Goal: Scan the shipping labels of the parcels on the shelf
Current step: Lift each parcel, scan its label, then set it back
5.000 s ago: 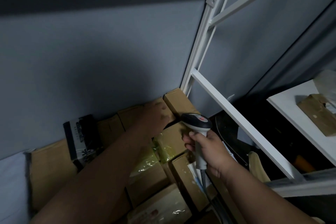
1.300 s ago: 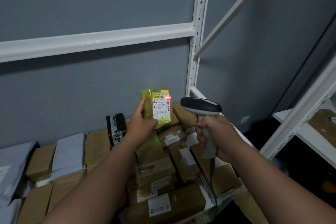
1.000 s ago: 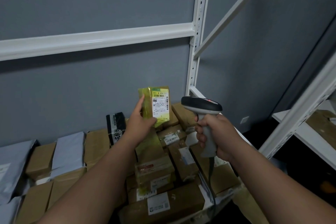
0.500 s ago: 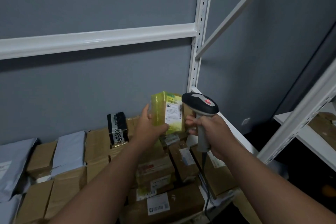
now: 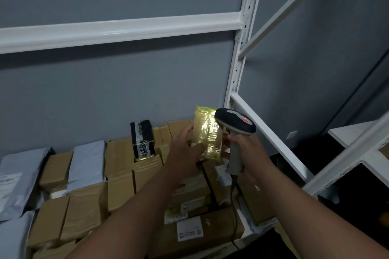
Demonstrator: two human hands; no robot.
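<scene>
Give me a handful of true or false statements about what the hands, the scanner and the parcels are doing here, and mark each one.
1. The left hand holds a yellow-wrapped parcel up above the pile. True.
2. The right hand is empty. False: it grips the handle of a barcode scanner.
3. The scanner's head is right beside the yellow parcel. True.
4. The black box lies flat at the front edge of the shelf. False: it stands upright near the back wall.
5. The scanner is cordless. False: a cable hangs from its handle.
</scene>
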